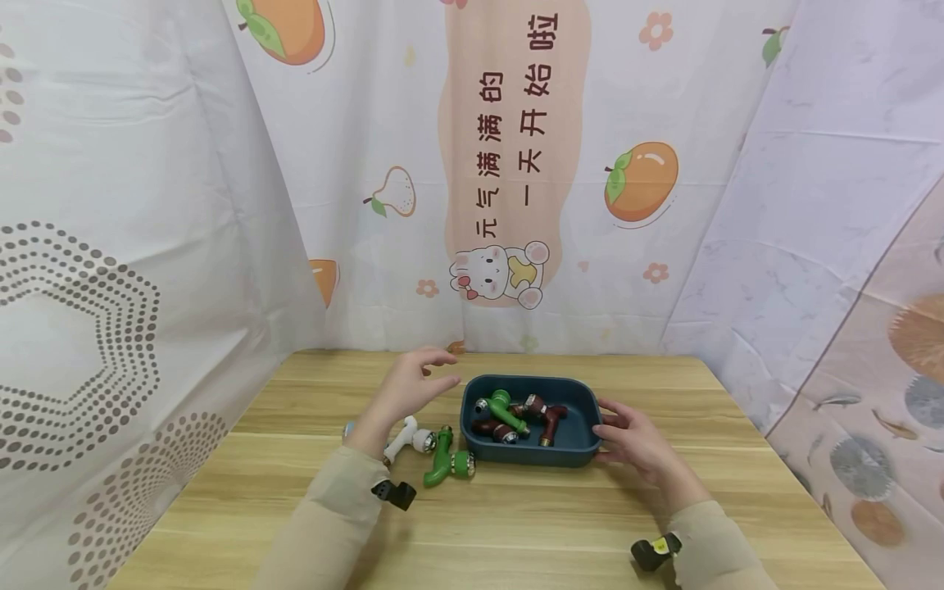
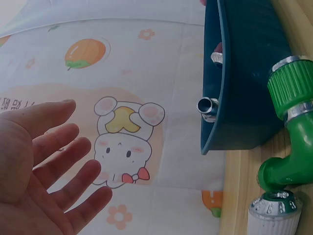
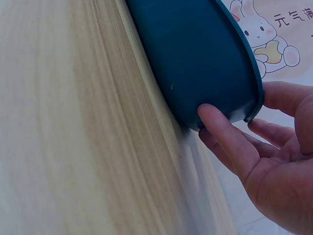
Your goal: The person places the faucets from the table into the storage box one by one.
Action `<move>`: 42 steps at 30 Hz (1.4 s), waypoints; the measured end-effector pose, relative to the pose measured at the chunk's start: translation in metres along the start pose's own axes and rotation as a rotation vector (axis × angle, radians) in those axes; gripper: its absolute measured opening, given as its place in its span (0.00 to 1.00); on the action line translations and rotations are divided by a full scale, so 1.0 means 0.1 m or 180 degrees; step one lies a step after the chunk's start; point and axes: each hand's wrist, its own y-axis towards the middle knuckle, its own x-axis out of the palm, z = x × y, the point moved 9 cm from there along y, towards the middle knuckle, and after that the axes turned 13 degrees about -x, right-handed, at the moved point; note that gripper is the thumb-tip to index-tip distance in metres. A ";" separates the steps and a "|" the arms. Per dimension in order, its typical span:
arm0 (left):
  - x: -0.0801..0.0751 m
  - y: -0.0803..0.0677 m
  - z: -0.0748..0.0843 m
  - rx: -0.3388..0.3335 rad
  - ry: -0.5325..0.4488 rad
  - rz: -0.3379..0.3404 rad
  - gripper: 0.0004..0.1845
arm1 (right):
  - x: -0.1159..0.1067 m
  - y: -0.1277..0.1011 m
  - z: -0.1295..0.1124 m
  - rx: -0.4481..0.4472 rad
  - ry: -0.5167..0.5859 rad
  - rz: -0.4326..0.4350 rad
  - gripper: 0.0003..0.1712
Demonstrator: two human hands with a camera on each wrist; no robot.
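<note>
A dark blue rectangular bin (image 1: 578, 456) stands on the wooden table, holding a green tap (image 1: 502, 407) and dark red taps (image 1: 549, 419) with silver ends. At its right end my right hand (image 1: 636, 442) grips the wall, the thumb (image 3: 215, 117) pressed on the outside and the fingers around the end and rim. Above the table, left of the bin, my left hand (image 1: 413, 383) is raised with fingers spread and holds nothing. Below it lie a white tap (image 1: 404, 439) and a green tap (image 1: 440, 463), close together. Something light blue (image 1: 349, 429) is partly hidden behind the left wrist.
The wooden table (image 1: 531, 524) ends at a printed curtain (image 1: 413, 270) behind the bin. More curtains hang on the left (image 1: 184, 205) and right (image 1: 826, 246). Each sleeve carries a small black camera at the wrist.
</note>
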 end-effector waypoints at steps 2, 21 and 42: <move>-0.02 -0.01 -0.04 -0.0044 0.0032 0.0030 0.13 | 0.00 0.00 0.00 0.0004 0.0007 -0.0001 0.40; -0.25 -0.10 -0.49 -0.0388 0.0143 0.0172 0.19 | 0.01 -0.01 -0.01 0.0021 -0.0006 -0.0007 0.39; -0.54 -0.25 -1.10 -0.0943 0.0134 0.0220 0.26 | 0.01 0.00 -0.01 0.0040 -0.0003 -0.0005 0.39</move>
